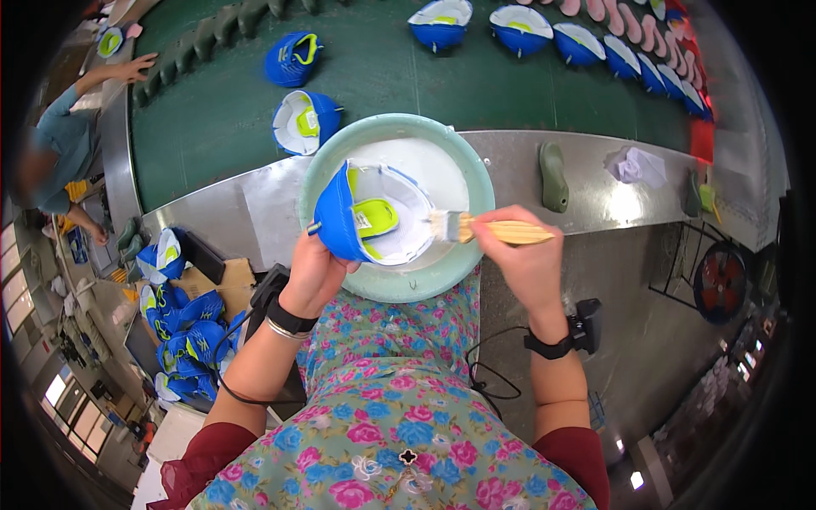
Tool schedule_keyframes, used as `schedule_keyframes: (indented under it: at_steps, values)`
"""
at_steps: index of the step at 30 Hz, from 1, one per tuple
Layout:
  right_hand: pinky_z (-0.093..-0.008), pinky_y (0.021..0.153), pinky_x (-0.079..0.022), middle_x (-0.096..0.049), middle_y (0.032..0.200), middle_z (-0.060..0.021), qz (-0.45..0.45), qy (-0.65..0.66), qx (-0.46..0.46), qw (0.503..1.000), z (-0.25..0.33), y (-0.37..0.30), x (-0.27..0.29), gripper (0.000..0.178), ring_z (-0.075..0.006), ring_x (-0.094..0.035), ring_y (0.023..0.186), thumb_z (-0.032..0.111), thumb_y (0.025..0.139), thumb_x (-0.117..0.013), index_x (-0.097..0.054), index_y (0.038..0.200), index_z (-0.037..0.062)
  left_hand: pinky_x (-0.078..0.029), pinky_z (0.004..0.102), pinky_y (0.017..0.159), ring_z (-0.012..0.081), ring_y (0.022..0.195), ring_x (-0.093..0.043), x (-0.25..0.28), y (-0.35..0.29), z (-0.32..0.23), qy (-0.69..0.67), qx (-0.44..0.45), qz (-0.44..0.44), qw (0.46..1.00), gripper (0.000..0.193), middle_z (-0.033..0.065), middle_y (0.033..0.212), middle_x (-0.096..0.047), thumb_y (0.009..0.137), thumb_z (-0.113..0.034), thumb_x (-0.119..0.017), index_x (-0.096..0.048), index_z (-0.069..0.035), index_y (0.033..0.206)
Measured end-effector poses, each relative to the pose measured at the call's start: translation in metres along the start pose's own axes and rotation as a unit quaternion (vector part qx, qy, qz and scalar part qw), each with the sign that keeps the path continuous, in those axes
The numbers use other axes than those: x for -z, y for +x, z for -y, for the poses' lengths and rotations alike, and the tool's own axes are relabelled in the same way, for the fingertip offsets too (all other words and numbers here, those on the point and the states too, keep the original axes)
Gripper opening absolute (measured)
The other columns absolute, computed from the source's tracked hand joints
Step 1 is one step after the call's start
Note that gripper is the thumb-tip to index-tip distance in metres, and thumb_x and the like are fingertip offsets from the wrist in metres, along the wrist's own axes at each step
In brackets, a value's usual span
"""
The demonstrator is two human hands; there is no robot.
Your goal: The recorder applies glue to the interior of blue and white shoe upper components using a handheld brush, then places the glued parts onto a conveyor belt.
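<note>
My left hand (pixel 314 274) grips a blue shoe upper (pixel 337 214) by its outer side, over a pale green basin (pixel 316 185) of white liquid. The upper's white lining and lime-green inside face up toward me. In my right hand (pixel 525 262) is a paintbrush (pixel 515 232) with a wooden handle, held between thumb and fingers. Its pale bristles meet the white edge of the upper on the right side. My left fingertips are partly hidden under the upper.
A green conveyor belt (pixel 374 81) beyond the basin carries blue uppers (pixel 520 31), dark green shoe lasts (pixel 204 38) and pink insole-shaped pieces (pixel 633 21). One last (pixel 553 177) lies on the metal ledge (pixel 510 157). More uppers (pixel 191 344) are piled at left, near a co-worker (pixel 66 140). A fan (pixel 723 282) stands right.
</note>
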State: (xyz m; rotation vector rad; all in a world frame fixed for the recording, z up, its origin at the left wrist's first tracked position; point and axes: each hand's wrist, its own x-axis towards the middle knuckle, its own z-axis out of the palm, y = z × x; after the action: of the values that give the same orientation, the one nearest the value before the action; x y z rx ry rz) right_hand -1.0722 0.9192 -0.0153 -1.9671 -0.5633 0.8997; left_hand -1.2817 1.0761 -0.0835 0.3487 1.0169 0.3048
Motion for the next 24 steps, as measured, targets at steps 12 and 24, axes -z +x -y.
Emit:
schedule_keyframes:
  at_steps: [12, 24]
  values:
    - [-0.0251, 0.063, -0.049, -0.071, 0.08, -0.0068, 0.187, 0.034, 0.306, 0.933, 0.067, 0.078, -0.017, 0.015, -0.0128, -0.064, 0.072, 0.001, 0.075, -0.076, -0.072, 0.09, -0.0005, -0.04, 0.0194, 0.034, 0.0127, 0.046, -0.055, -0.032, 0.004, -0.017, -0.144, 0.3, 0.067, 0.941, 0.025, 0.0124, 0.087, -0.065, 0.092, -0.018, -0.052, -0.058, -0.002, 0.11]
    - [-0.0229, 0.068, -0.047, -0.067, 0.09, -0.0045, 0.198, 0.08, 0.139, 0.967, 0.088, 0.133, -0.019, 0.02, -0.0079, -0.059, 0.077, 0.012, 0.095, -0.058, -0.07, 0.088, -0.0016, -0.032, 0.0176, 0.048, 0.0021, 0.06, -0.045, -0.044, 0.065, -0.079, 0.062, -0.143, 0.061, 0.986, 0.044, -0.004, 0.084, -0.054, 0.09, 0.003, -0.05, -0.048, -0.013, 0.13]
